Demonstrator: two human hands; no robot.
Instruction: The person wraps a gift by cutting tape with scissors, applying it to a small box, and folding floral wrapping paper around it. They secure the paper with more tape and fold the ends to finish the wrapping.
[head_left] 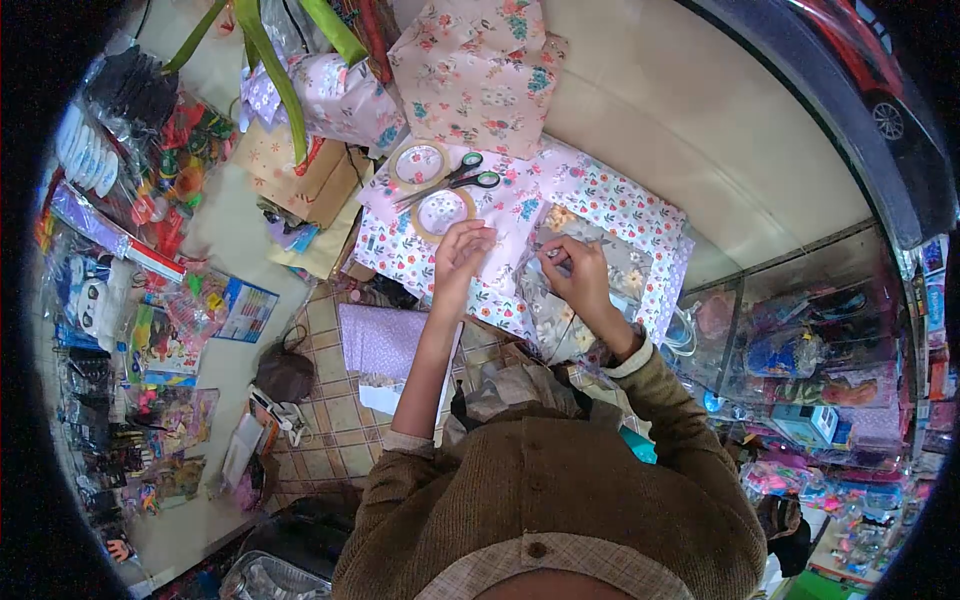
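My left hand [460, 262] is raised over the floral wrapping paper [600, 190], just below a roll of tape [440, 214]. Its fingers are bent together; whatever they may hold is too small to make out. My right hand [580, 278] pinches thumb against fingers, with a tiny pale bit at the tips that I cannot name. Beneath it lies a grey flowered packet [625, 262], partly covered by the hand and wrist. Black-handled scissors [470, 177] rest beside a second tape roll [419, 164], beyond my left hand.
More floral paper [480, 75] and a wrapped bundle [345, 105] lie at the far side, near green ribbon [265, 70]. A brown paper bag [305, 180] stands left. Packaged goods line both sides. Lilac paper [385, 340] sits low, above the tiled floor [320, 440].
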